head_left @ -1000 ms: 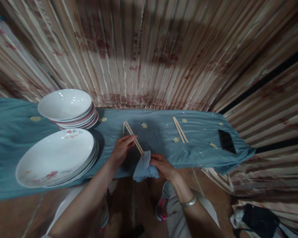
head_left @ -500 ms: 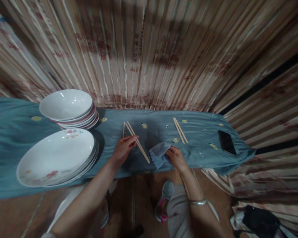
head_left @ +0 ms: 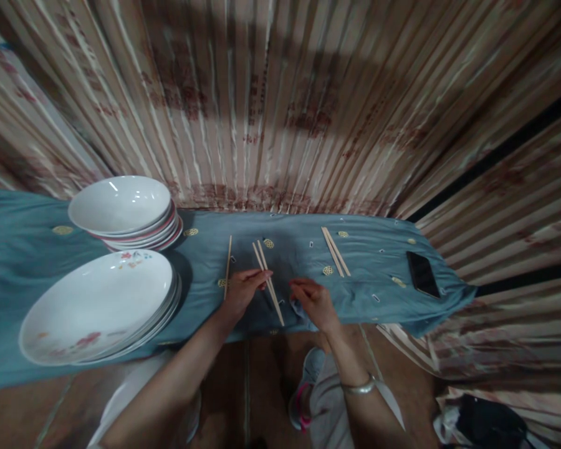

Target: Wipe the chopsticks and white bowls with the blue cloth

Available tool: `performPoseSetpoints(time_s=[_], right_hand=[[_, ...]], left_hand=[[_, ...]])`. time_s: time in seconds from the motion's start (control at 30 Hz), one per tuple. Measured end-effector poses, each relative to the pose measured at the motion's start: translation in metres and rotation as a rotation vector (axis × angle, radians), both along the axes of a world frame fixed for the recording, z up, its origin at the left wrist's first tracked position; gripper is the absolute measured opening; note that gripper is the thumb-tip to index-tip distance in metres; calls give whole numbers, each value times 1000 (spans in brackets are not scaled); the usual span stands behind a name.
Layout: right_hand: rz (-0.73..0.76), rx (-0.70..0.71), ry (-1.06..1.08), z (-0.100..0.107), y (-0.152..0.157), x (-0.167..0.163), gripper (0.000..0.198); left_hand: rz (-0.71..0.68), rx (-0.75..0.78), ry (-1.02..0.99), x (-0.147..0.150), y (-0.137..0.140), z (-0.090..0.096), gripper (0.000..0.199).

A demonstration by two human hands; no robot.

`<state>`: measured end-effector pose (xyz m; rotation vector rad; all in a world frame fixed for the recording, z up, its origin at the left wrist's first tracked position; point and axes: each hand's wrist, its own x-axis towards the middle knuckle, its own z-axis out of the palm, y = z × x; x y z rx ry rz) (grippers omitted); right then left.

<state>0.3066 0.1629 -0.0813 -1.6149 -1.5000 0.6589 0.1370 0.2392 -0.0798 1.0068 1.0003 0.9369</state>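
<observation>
My left hand (head_left: 247, 289) pinches a pair of wooden chopsticks (head_left: 276, 304) near their middle, held at a slant over the table. To its left, a single chopstick (head_left: 229, 262) lies on the tablecloth, its lower end close to the hand. My right hand (head_left: 314, 302) is closed on a light blue cloth (head_left: 300, 310), bunched and mostly hidden beneath the fingers. Between the two hands is a small gap, and the cloth is apart from the chopsticks. Beyond my right hand, two more chopsticks (head_left: 335, 252) rest side by side.
A stack of large oval plates (head_left: 98, 305) with floral decoration stands at the left, and a stack of white bowls (head_left: 121, 202) is behind it. A black phone (head_left: 423, 274) lies toward the right end of the blue tablecloth (head_left: 374, 249). A patterned curtain (head_left: 271, 125) hangs behind.
My left hand has shifted right with the chopsticks, now more nearly parallel. My right hand has moved slightly left, and the cloth is gathered under its fingers instead of hanging spread out.
</observation>
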Motion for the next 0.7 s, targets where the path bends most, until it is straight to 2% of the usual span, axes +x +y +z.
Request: performPoseSetpoints(time_s=[0.13,0.23,0.5,0.7], right_hand=[[8,-12,102,-1,0,-9,21],[28,-54,112,3,-3,-15,19],[13,-32,-97,5,-5,-26,11],[-9,-27,-241,6,-6,-29,12]], left_hand=[[-15,15,12,4,-1,-4,35],[-24,44,43,7,-1,-9,35],[2,29,42,15,-1,-14,33],[3,24,48,19,-2,-14,35]])
